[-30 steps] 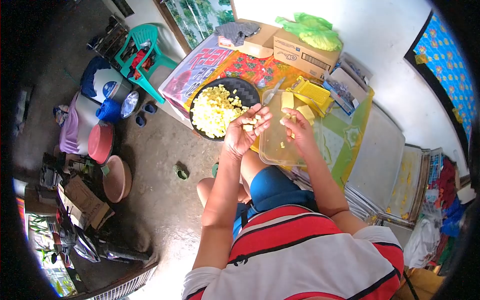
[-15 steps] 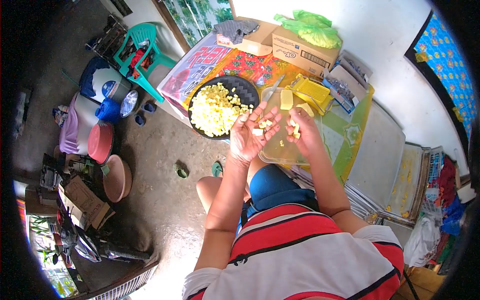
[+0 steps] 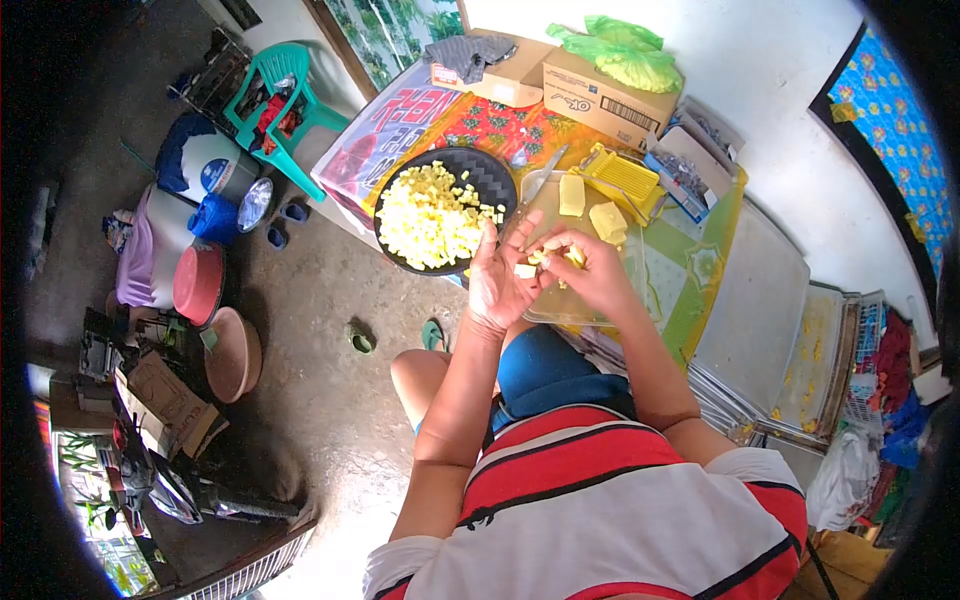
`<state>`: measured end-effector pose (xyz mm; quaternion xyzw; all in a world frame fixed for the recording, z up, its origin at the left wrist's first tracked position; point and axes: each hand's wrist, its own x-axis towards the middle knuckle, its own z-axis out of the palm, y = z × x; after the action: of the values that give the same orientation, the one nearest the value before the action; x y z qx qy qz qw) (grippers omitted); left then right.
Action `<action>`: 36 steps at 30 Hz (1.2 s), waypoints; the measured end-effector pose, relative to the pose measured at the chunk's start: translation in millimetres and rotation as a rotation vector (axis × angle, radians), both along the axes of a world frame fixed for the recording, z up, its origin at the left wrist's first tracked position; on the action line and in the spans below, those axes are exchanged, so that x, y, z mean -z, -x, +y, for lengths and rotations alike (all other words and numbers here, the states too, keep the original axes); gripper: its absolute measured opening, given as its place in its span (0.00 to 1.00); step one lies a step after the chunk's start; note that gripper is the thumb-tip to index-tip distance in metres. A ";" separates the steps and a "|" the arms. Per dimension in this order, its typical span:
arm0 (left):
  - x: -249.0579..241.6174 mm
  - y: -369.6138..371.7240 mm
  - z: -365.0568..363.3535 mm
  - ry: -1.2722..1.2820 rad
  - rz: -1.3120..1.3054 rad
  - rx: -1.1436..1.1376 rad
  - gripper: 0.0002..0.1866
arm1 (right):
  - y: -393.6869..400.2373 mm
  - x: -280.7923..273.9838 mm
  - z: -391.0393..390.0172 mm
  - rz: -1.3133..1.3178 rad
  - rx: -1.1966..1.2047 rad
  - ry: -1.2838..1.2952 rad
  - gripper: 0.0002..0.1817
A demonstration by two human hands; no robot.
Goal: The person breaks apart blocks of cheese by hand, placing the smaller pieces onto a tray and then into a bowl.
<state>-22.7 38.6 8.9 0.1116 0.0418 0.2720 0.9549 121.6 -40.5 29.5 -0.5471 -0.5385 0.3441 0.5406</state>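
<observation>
My left hand (image 3: 503,280) is palm up, fingers partly spread, with a few pale yellow cubes (image 3: 525,271) lying on it. Close against its fingers, my right hand (image 3: 592,272) pinches small yellow pieces (image 3: 574,256). Below both hands is a clear shallow plastic tray (image 3: 610,290). Toward its far side are two pale yellow blocks (image 3: 571,195) (image 3: 607,222), similar to cheese or butter. A knife (image 3: 545,175) rests along the tray's left edge. Left of my hands, a heap of yellow cubes (image 3: 430,220) covers much of a round black tray (image 3: 490,180).
Behind the clear tray sits a yellow slotted plastic tray (image 3: 622,178), beside an opened box of small packets (image 3: 685,175). Cardboard boxes (image 3: 610,100) topped by a green plastic bag (image 3: 620,55) line the wall. Stacked metal sheets (image 3: 755,340) stand at the right.
My right hand has moved left and its fingertips now meet the left hand's. The block it half covered is in fuller view.
</observation>
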 end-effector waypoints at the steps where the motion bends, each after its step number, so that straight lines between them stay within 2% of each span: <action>1: 3.2 0.7 0.7 -0.004 -0.008 0.004 0.37 | -1.4 5.8 1.7 0.010 0.025 -0.003 0.09; 4: 11.6 4.5 2.1 -0.034 0.134 -0.101 0.37 | -6.3 26.1 18.3 0.068 0.070 0.042 0.10; 6: 14.9 8.0 3.1 0.055 0.259 -0.200 0.34 | -11.2 30.5 39.2 0.139 0.059 0.145 0.12; 7: 17.3 10.9 3.4 0.101 0.322 -0.251 0.33 | -16.3 56.5 59.5 -0.010 0.120 0.049 0.15; 10: 48.8 22.3 10.0 0.224 0.447 -0.377 0.30 | -14.9 90.8 113.9 -0.163 0.123 0.147 0.18; 13: 39.4 30.6 4.9 0.241 0.398 -0.387 0.31 | -5.9 129.7 158.4 -0.214 0.043 0.202 0.20; 15: 29.5 35.8 1.6 0.202 0.337 -0.374 0.35 | 1.1 142.9 172.8 -0.223 0.036 0.136 0.20; 17: 23.2 40.3 1.1 0.131 0.162 -0.341 0.37 | 4.6 153.1 182.4 -0.195 0.013 0.031 0.19; 20: 17.6 43.2 2.4 0.072 0.045 -0.312 0.41 | 6.7 128.0 174.4 -0.071 -0.001 0.135 0.19; 21: 16.0 43.1 2.6 0.068 0.022 -0.311 0.41 | 6.3 125.0 172.4 -0.077 0.012 0.095 0.16; 24: 10.8 40.1 1.4 0.066 0.049 -0.317 0.41 | 13.7 72.5 132.7 0.099 -0.005 -0.009 0.12; 25: 10.4 39.2 1.1 0.068 0.074 -0.323 0.41 | 16.5 46.4 112.1 0.187 -0.066 0.039 0.09; 28: 18.1 38.4 1.2 0.099 0.102 -0.313 0.42 | 13.2 17.2 69.6 0.097 -0.287 0.176 0.11; 30: 23.8 37.0 2.7 0.080 0.002 -0.256 0.42 | 13.9 9.3 50.3 -0.102 -0.328 0.008 0.12; 31: 25.8 35.6 3.5 0.069 -0.048 -0.226 0.42 | 14.7 8.4 43.4 -0.201 -0.345 -0.077 0.13; 34: 23.0 30.9 3.0 0.078 -0.187 -0.143 0.42 | 19.3 12.2 31.4 -0.298 -0.278 -0.107 0.14; 36: 3.9 24.6 -6.6 0.072 -0.051 -0.216 0.41 | 19.3 7.4 25.9 -0.397 -0.261 -0.095 0.13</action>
<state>-47.3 32.0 5.0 0.0649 0.0392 0.3743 0.9242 102.3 -14.6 22.1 -0.5036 -0.7161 0.2708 0.4002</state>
